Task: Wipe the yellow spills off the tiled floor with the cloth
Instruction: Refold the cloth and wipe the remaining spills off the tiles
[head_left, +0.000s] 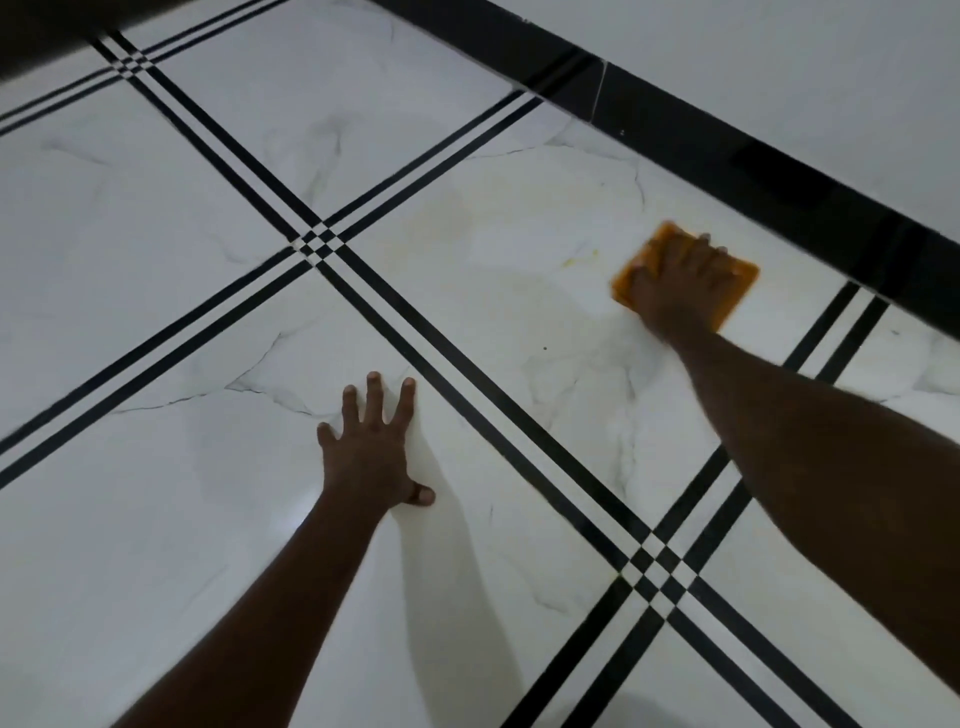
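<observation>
An orange cloth (740, 283) lies flat on a white marble floor tile (493, 322) near the black skirting. My right hand (675, 283) presses down on the cloth with fingers spread over it. A small yellow spill (576, 259) sits just left of the cloth, and a faint yellowish smear (447, 218) spreads further left on the same tile. My left hand (371, 447) rests flat on the neighbouring tile, fingers apart, holding nothing.
Black double stripes (319, 244) cross between the white tiles. A black skirting band (727, 150) runs along the white wall (779, 62) at the upper right. A dark edge (41, 31) shows at the top left.
</observation>
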